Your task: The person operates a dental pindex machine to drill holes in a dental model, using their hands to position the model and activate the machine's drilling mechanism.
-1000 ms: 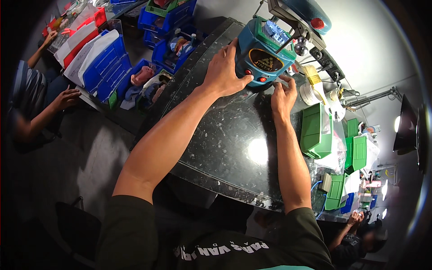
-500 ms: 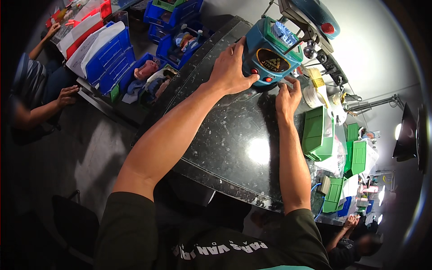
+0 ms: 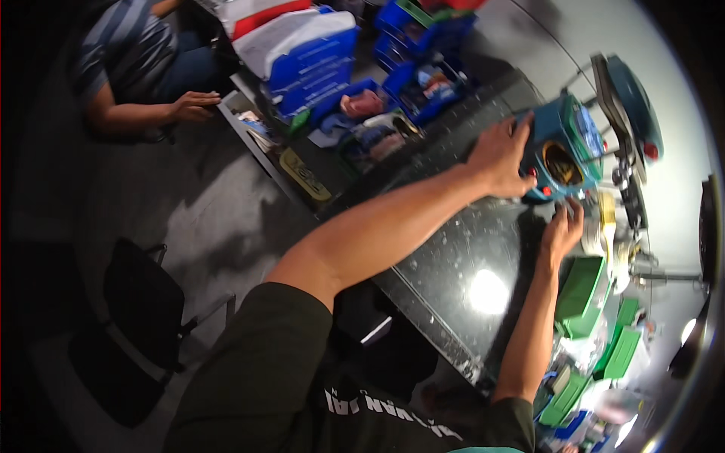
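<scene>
A teal bench machine stands at the far end of the dark worktop, with a round dark emblem and red buttons on its front. My left hand rests against its left side with fingers spread, and the thumb lies near a red button. Close to the machine's lower right front is my right hand, its fingers partly bent and apart. Nothing shows between them. Whether these right fingertips touch the casing, I cannot tell.
Green bins line the worktop's right side. Blue bins with papers and parts stand at the left beyond its edge. A co-worker's hand is at the far left. Below it stands a dark chair.
The view has swung left, so machine, worktop and both arms appear farther right. More of the chair and floor shows. Both hands stay at about the same places by the machine.
</scene>
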`<state>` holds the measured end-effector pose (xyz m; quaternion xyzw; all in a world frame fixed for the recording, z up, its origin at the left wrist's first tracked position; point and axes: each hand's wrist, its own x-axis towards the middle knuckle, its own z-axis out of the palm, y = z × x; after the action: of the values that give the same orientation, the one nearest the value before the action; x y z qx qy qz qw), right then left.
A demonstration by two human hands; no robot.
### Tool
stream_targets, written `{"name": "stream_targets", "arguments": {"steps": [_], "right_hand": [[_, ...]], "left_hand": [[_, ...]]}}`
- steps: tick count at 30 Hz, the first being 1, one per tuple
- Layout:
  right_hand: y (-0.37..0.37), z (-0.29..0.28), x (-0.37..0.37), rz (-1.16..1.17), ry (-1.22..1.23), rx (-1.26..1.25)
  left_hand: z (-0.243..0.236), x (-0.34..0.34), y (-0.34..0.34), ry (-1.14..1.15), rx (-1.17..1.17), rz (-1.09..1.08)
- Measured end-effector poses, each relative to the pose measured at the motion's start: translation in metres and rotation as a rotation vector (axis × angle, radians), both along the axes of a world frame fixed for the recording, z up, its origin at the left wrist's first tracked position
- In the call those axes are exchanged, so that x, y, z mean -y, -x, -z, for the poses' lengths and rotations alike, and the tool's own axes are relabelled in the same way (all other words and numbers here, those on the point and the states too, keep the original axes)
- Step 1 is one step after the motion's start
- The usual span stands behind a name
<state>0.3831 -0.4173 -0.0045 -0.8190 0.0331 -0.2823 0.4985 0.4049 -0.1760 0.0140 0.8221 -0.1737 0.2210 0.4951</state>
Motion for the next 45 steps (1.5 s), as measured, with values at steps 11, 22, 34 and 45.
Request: {"name": "stream_targets", "arguments": {"steps": [11, 22, 34, 45], "right_hand": [[0.003, -0.019, -0.048, 0.056, -0.031, -0.043], [0.009, -0.030, -0.045, 0.116, -0.047, -0.050], [0.005, -0.027, -0.040, 0.102, -0.046, -0.053], [0.005, -0.028, -0.039, 0.107, -0.037, -0.075]], "left_hand": [[0.002, -0.023, -0.011, -0.039, 0.118, 0.064], [-0.007, -0.017, -0.009, -0.132, 0.029, 0.051], [-0.008, -0.014, -0.003, -0.133, -0.017, 0.037], [-0.005, -0.016, -0.011, -0.084, -0.055, 0.048]]}}
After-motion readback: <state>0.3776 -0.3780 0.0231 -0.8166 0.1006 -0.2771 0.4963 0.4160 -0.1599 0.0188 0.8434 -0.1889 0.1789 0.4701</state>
